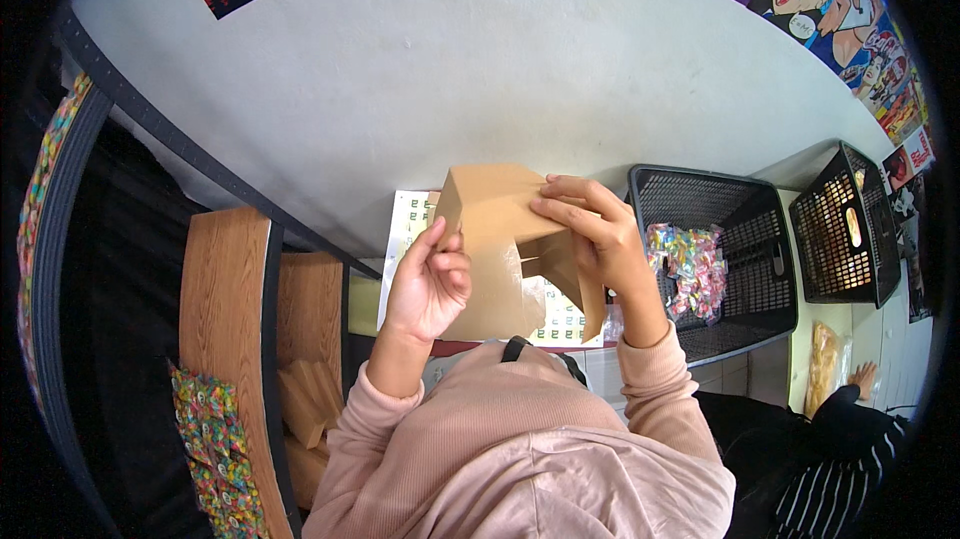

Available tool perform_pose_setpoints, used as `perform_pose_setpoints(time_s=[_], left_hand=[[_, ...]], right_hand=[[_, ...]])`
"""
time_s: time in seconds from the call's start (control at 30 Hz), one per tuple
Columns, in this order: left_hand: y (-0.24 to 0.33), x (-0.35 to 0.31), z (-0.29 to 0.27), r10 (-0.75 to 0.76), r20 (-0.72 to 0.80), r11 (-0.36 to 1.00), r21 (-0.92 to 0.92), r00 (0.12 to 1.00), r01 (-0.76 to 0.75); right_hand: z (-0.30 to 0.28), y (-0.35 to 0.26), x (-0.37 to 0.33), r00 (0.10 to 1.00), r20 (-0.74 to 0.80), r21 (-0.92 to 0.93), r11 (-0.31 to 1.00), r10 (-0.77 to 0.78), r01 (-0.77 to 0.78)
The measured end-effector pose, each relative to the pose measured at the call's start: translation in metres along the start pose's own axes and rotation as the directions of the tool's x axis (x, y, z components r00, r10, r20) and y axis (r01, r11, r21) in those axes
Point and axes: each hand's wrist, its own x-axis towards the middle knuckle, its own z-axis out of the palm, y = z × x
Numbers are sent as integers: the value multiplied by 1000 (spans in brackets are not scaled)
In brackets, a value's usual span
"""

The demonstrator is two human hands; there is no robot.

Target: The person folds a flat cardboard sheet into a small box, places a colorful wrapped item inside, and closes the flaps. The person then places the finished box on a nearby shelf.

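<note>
A brown kraft paper bag [490, 214] with a clear plastic window is raised in front of my chest, partly opened into a box-like shape. My left hand [430, 284] pinches its left edge between thumb and forefinger, the other fingers curled. On the right side, my right hand [595, 229] grips the bag, fingers lying over its upper face and the thumb hidden behind the paper. Beneath the bag lies a white printed sheet [405, 209] with rows of small dark green marks, mostly covered.
Right of my hands stands a black plastic crate [750, 239] holding colourful wrapped sweets [688, 274]; a second black crate [835, 229] is beyond it. Wooden shelves [225, 289] at left hold folded brown paper bags [312, 394]. Another person's hand [863, 376] rests near a yellowish packet [822, 364].
</note>
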Motion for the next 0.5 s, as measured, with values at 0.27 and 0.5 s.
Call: perform_pose_setpoints(time_s=[0.27, 0.5], left_hand=[[-2, 21, -23, 80, 241, 924, 346, 967, -163], [-23, 34, -17, 332, 277, 543, 725, 902, -423]], right_hand=[[-2, 9, 10, 996, 0, -105, 990, -90, 90], [12, 3, 8, 988, 16, -182, 971, -152, 152]])
